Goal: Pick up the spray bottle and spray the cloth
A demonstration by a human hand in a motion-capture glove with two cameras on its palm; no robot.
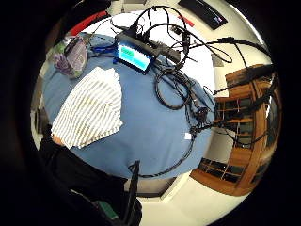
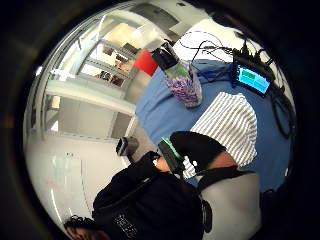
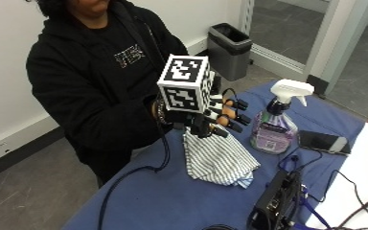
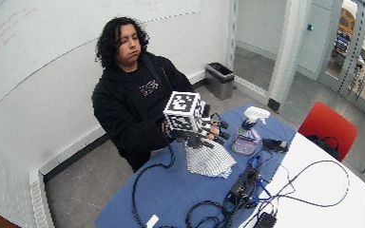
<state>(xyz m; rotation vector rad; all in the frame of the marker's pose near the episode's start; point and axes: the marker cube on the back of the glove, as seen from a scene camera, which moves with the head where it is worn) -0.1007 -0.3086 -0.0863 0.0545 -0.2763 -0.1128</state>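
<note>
Gloved right hand (image 3: 212,115) hovers above the table, fingers relaxed and slightly spread, holding nothing, while the spray bottle (image 3: 276,120) stands upright on the blue tabletop (image 3: 171,196) at about 3 o'clock from the hand, near the striped cloth (image 3: 219,158). Bottle looks like rigid, smooth plastic, liquid inside so probably some weight, maybe slippery. Best grip is likely the narrow neck under the white trigger head; the cloth is soft and limp.
</note>
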